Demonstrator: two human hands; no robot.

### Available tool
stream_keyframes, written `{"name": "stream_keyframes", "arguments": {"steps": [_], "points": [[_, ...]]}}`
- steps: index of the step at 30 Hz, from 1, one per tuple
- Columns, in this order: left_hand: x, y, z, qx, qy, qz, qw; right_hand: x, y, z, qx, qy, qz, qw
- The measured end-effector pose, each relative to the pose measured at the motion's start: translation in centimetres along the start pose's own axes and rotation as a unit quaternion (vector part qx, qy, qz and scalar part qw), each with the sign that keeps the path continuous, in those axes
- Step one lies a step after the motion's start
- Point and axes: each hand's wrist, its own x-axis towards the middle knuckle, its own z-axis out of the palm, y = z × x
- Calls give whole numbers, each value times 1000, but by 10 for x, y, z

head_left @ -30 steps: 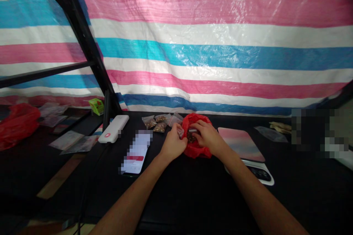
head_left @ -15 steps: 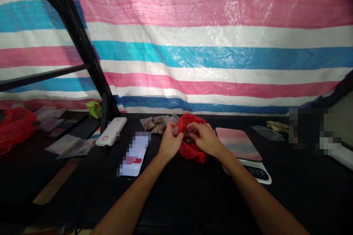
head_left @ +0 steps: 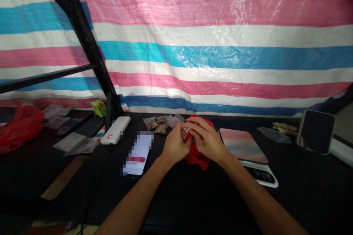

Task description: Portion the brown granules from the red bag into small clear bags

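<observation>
My left hand (head_left: pixel 177 144) is closed on a small clear plastic bag (head_left: pixel 186 129), held upright over the red plastic bag. My right hand (head_left: pixel 209 138) reaches across from the right, its fingers curled at the small bag's mouth. Whatever those fingertips pinch is too hidden to make out. Beneath both hands the red plastic bag (head_left: pixel 199 158) lies open and crumpled, most of its inside covered by my fingers. Just behind my left hand lie several small clear bags of brown pieces (head_left: pixel 161 128), beside another clear bag (head_left: pixel 176 119).
Right of my hands sits a white scale (head_left: pixel 271 180) with a pinkish plate (head_left: pixel 244 145). A phone (head_left: pixel 139 154) and a white device (head_left: pixel 116 130) lie left. Farther right are a clear bag (head_left: pixel 273 134) and an upright dark-screened device (head_left: pixel 316 132). Another red bag (head_left: pixel 22 126) is far left.
My right hand has come up out of the red bag to the mouth of the small clear bag. My left hand has shifted rightward with that bag, and the view has turned slightly left.
</observation>
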Motion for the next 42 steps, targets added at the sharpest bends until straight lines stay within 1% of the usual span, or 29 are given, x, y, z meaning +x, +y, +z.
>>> {"name": "stream_keyframes", "arguments": {"steps": [7,12,18,24,30,32,35,38,42], "points": [[1,-1,1,-48,2,-21,999,-1,0,0,-47,6,-10,999],[2,-3,0,6,14,15,1000,0,-3,0,-55,11,11,998],[3,0,-2,14,19,35,999,1,-6,-2,-47,16,22,999],[2,-3,-3,29,-2,36,999,3,-9,-3,-28,-11,42,999],[3,-12,-1,72,-7,88,994,2,-6,2,-5,-26,64,998],[3,-13,-1,71,-6,96,993,2,-4,3,4,-30,70,997],[3,-13,-1,57,19,76,995,2,-4,3,18,-20,71,997],[3,-11,-3,66,44,37,996,2,-4,3,33,-2,51,998],[4,-8,-4,74,30,-7,997,1,-4,4,32,-10,21,999]]}}
